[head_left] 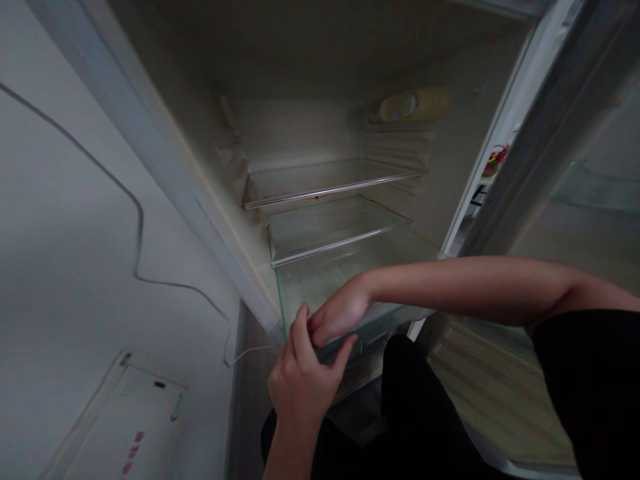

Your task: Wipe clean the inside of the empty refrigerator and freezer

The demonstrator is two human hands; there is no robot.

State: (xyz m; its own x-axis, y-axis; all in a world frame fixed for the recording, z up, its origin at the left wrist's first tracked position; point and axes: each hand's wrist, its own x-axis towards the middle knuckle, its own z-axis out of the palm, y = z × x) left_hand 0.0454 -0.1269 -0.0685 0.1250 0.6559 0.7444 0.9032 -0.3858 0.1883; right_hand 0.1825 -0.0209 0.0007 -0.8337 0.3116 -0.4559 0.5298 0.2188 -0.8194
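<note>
My right hand (341, 315) reaches in from the right over the bottom glass shelf (305, 283) of an open refrigerator. Its fingers curl down close to the shelf's front left corner; their tips are hidden, and whatever they pinch cannot be made out. Just in front, my left hand (303, 377) has its thumb and fingers spread apart around the right hand's fingertips. Whether the left fingers touch the glass edge is unclear. Above sit a middle glass shelf (335, 230) and an upper glass shelf (320, 181), both with shiny front trims.
A yellowish bottle (425, 105) lies high on the right inside wall. The refrigerator door (575, 167) is swung wide to the right. A thin cable (139, 227) runs down the white wall at left, above a white panel with red marks (133, 453). My knees are close below.
</note>
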